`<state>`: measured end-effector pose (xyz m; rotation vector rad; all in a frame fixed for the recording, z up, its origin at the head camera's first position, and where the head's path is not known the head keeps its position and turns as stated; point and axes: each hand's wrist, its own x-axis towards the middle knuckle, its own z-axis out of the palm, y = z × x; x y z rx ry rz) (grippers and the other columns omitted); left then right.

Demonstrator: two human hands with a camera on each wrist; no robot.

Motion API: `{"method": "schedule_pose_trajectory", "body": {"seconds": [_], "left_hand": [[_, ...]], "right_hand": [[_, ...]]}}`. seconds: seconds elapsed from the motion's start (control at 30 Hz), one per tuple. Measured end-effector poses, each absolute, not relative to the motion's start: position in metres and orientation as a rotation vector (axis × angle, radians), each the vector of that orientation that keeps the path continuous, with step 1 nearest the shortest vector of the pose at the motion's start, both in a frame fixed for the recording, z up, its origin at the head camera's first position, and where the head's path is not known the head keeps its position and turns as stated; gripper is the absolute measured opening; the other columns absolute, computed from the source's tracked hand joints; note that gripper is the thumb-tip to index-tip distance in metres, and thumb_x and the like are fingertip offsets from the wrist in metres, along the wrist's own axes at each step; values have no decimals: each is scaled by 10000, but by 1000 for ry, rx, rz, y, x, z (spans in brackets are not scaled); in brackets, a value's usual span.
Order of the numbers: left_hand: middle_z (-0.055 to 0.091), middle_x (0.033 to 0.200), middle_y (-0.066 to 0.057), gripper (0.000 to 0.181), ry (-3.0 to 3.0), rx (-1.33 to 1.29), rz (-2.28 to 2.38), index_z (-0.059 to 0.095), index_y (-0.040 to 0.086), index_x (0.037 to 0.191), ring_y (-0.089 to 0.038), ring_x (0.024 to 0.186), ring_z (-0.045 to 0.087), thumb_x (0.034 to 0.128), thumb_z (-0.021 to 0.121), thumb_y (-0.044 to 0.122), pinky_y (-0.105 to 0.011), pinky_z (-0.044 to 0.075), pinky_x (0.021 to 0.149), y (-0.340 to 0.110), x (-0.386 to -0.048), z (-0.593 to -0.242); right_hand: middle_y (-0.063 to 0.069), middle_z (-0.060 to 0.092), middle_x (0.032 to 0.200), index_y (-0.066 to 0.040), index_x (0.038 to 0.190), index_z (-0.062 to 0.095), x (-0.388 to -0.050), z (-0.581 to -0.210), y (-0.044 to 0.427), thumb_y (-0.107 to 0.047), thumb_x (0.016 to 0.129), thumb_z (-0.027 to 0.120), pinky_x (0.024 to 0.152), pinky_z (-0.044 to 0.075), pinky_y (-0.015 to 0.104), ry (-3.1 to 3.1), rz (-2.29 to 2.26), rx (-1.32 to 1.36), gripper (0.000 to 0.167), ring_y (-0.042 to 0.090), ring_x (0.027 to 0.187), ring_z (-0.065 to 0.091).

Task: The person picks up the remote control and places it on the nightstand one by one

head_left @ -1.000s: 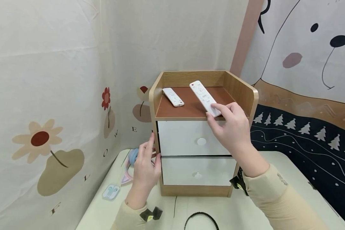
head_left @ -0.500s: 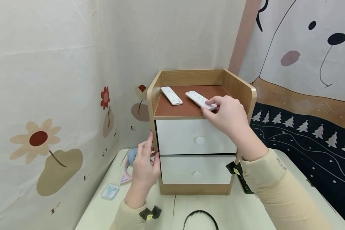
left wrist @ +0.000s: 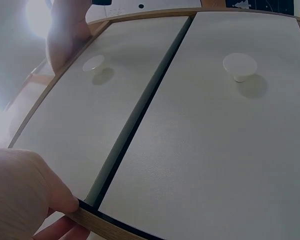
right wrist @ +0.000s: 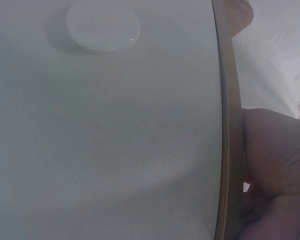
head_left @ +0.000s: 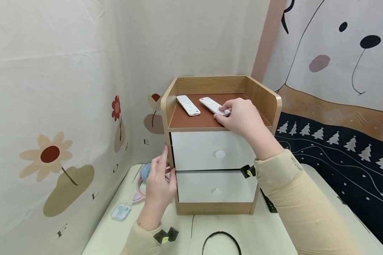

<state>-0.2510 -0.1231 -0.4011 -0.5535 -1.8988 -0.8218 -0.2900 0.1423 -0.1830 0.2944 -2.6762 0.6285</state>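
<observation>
My right hand (head_left: 240,115) pinches the near end of a white remote control (head_left: 210,104), which lies low over the brown top shelf (head_left: 186,122) of a small wooden cabinet (head_left: 214,208). To its left, a second white remote control (head_left: 188,105) lies on that shelf. Against the cabinet's left side rests my left hand (head_left: 161,189), its fingers mostly straight. The left wrist view shows the left thumb (left wrist: 62,197) at the panel's front edge, other fingers partly hidden beside it. In the right wrist view, the right hand (right wrist: 277,165) is above the top drawer; the remote is hidden there.
Two white drawers, upper (head_left: 207,147) and lower (head_left: 201,187), have round knobs. Left of the cabinet lie a pink-and-blue headband (head_left: 142,187) and boxed earphones (head_left: 121,211). A black toothed hairband (head_left: 221,235) lies in front, a black object (head_left: 269,203) at right. Fabric walls (head_left: 67,88) stand behind.
The right hand has lowered the remote control from tilted above the shelf to nearly flat, and shifted it left towards the other remote. The left hand stays against the cabinet's side.
</observation>
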Motion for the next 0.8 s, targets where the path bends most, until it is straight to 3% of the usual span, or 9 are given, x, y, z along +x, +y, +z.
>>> {"method": "schedule_pose_trajectory", "body": {"seconds": [0.17, 0.57, 0.8], "left_hand": [[605, 1229, -297, 866, -1899, -554, -830, 416, 19, 1673, -351, 932, 754, 888, 714, -194, -413, 732, 730, -123, -253, -402], [606, 1221, -289, 870, -1893, -552, -814, 419, 16, 1671, -349, 951, 767, 881, 718, -194, -443, 727, 724, -125, -254, -402], [605, 1212, -294, 875, -1877, -556, -826, 431, 17, 1664, -357, 939, 761, 867, 711, -211, -400, 731, 731, -126, -254, -402]], "right_hand": [[176, 778, 1303, -133, 1266, 813, -300, -181, 138, -389, 1015, 752, 1043, 602, 511, -2693, 604, 299, 364, 343, 1228, 704], [158, 779, 1309, -121, 1309, 794, -316, -178, 128, -407, 1034, 732, 1059, 598, 488, -2728, 512, 325, 402, 315, 1216, 704], [148, 760, 1369, -147, 1348, 784, -317, -177, 124, -425, 1034, 739, 1104, 584, 501, -2736, 516, 331, 422, 335, 1274, 691]]}}
